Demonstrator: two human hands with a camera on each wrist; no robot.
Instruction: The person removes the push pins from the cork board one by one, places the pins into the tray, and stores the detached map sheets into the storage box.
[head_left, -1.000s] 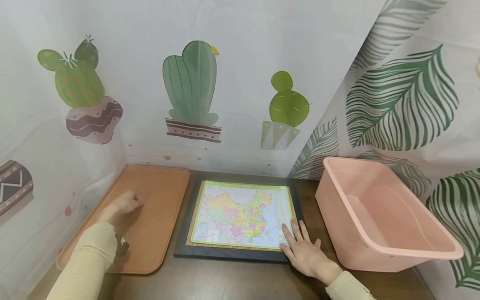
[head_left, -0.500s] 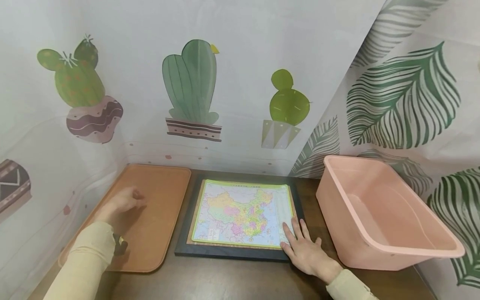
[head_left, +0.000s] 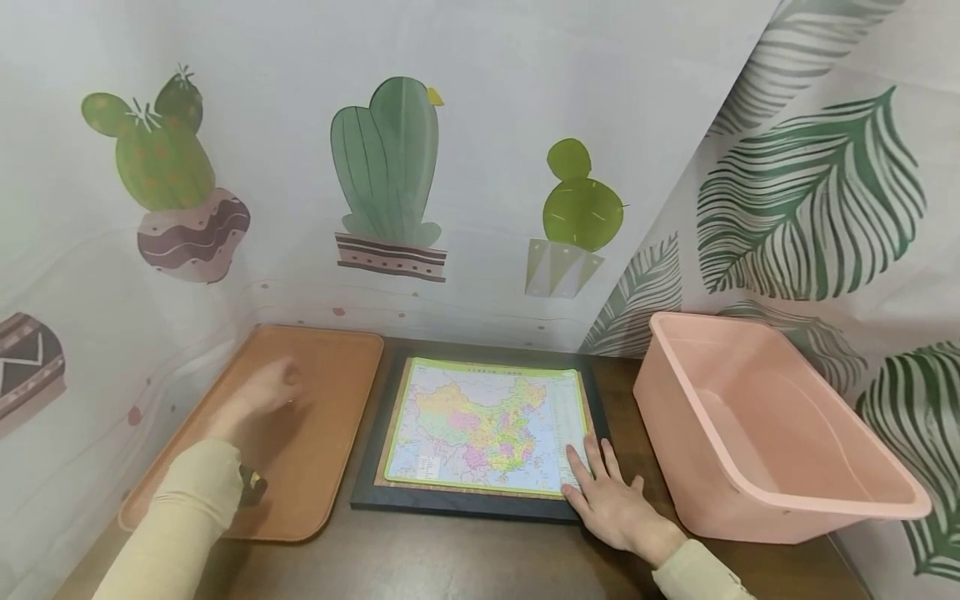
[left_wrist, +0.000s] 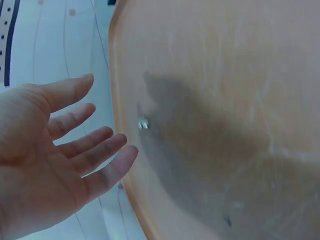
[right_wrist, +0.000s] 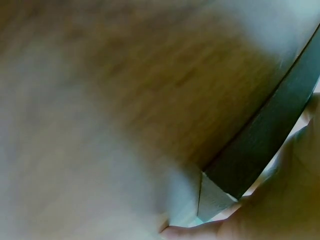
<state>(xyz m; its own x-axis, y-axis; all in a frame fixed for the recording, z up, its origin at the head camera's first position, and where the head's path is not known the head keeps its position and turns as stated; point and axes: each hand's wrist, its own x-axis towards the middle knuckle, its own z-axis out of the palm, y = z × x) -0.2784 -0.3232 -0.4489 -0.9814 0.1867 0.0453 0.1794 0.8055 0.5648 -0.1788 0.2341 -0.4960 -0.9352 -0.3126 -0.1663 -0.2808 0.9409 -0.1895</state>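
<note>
My left hand [head_left: 264, 390] is over the brown leather-like tray [head_left: 322, 467] at the left. In the left wrist view its fingers are spread, with nothing between them. Just past those fingertips, a small shiny silver piece [left_wrist: 143, 123] shows against the tray; its kind is too small to make out. My right hand [head_left: 615, 508] rests with spread fingers on the lower right corner of a black frame [head_left: 465, 507]. Inside that frame lies a colourful map of China [head_left: 480, 425] with a green border. The right wrist view shows the frame's dark edge [right_wrist: 265, 125] beside the hand.
A deep pink plastic bin [head_left: 675, 442] stands right of the frame, close to my right hand. All of it sits on a dark wooden table [head_left: 420, 558]. Behind hangs a white curtain [head_left: 480, 167] printed with cacti and leaves.
My left hand has moved a little away from me and to the right over the tray, and its fingers have loosened. The right hand has stayed on the frame's corner.
</note>
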